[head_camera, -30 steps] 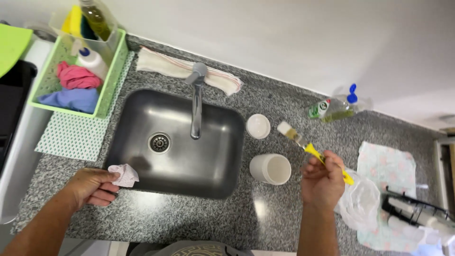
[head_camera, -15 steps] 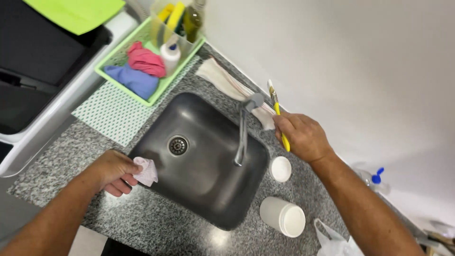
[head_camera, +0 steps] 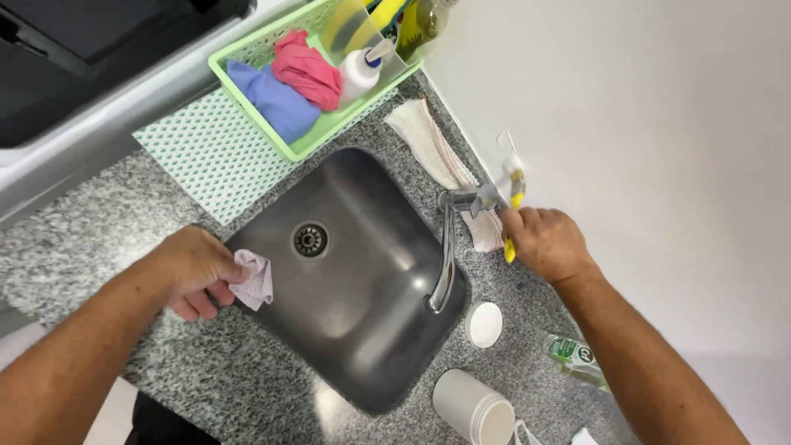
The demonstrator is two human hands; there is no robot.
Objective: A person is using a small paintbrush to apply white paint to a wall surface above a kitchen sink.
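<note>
Bright even light, soft glare in the sink, slight edge distortion.

Yellow brush at tap, cloth at sink

yellow brush | upright by tap; crumpled wipe | sink edge

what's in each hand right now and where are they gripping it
Right hand: yellow-handled brush, gripped low on its handle, head by the tap base. Left hand: small crumpled cloth, pinched at one end.
</note>
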